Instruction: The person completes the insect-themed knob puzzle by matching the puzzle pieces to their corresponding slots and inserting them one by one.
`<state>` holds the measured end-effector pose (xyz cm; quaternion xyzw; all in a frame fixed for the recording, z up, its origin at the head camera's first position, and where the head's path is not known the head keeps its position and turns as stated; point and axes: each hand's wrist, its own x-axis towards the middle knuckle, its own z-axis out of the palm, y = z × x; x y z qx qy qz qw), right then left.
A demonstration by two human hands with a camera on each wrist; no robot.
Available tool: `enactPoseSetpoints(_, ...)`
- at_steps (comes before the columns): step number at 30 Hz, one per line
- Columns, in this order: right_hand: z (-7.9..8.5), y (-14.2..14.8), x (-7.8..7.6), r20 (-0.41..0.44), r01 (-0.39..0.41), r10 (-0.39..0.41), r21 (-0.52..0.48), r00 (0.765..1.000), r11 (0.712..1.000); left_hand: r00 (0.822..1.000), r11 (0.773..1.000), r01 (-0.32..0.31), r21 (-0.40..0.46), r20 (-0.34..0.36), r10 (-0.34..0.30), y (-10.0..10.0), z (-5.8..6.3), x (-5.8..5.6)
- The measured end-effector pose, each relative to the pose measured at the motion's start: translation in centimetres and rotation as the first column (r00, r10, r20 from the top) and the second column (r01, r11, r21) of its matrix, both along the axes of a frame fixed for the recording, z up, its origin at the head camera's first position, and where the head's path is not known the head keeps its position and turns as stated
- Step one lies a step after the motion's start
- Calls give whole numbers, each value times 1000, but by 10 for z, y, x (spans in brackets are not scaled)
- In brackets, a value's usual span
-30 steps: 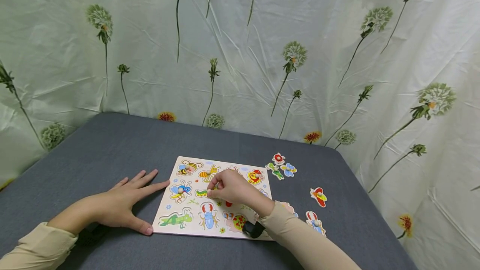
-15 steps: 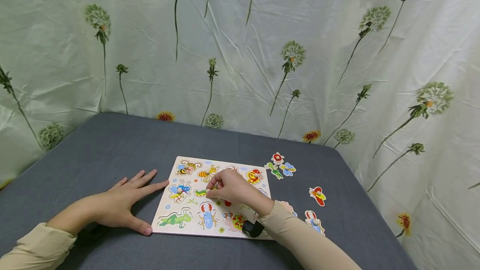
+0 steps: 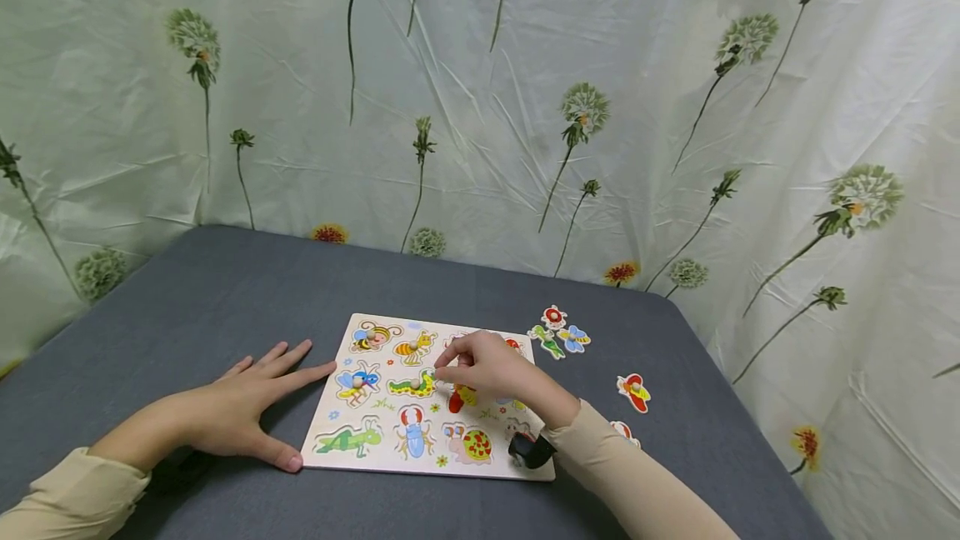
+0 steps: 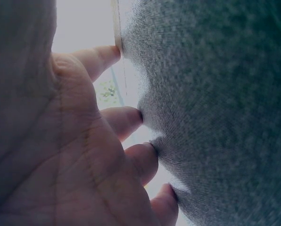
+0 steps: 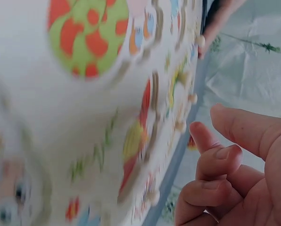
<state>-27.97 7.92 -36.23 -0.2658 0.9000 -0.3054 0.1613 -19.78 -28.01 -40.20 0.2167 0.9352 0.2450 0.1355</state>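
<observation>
A wooden insect peg puzzle board point(image 3: 390, 458) lies on the dark grey table. My left hand point(image 3: 232, 411) is spread flat beside it, with index fingertip and thumb tip at its left edge. In the left wrist view, the fingertips point(image 4: 131, 117) press on the grey cloth. My right hand point(image 3: 491, 369) hovers above the board's middle, fingers loosely bent, thumb and index apart, holding nothing. Just left of its fingertips, the caterpillar piece point(image 3: 412, 385) sits in its recess, knob showing. The mosquito piece point(image 3: 358, 384) and the bee piece point(image 3: 415, 347) are also in place.
Loose puzzle pieces lie right of the board: a red ladybird point(image 3: 554, 317), a green insect point(image 3: 547, 342), a blue-winged one point(image 3: 574, 338) and a red-winged one point(image 3: 634, 392). My right sleeve point(image 3: 622, 473) partly covers another piece. A floral curtain point(image 3: 480, 107) hangs behind the table.
My right hand has let go of the caterpillar piece's knob and moved up and to the right, uncovering the piece. My left hand has stayed put.
</observation>
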Motion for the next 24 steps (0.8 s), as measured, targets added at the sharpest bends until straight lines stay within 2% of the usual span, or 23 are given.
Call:
enactPoseSetpoints(4, 6, 17, -4, -6, 11, -11, -1, 1000, 1000, 1000, 1000, -1, -4, 1, 1, -1, 0, 0)
enactPoseSetpoints(8, 11, 36, -6, -4, 57, -57, -10, 998, 998, 1000, 1000, -4, -2, 2, 4, 0, 0, 0)
enactPoseSetpoints(14, 7, 63, -12, -7, 108, -108, -9, 994, 994, 1000, 1000, 2, -5, 0, -2, -1, -1, -1)
enactPoseSetpoints(17, 5, 77, -14, -39, 118, -118, -4, 992, 993, 1000, 1000, 1, -6, 4, -1, -1, -1, -1)
enactPoseSetpoints(21, 7, 93, -16, -71, 140, -140, -7, 988, 990, 1000, 1000, -1, -2, 7, 1, -1, -1, -1)
enactPoseSetpoints(24, 11, 106, -17, -60, 175, -175, -14, 983, 985, 1000, 1000, 0, -1, 2, 0, -1, -1, 0)
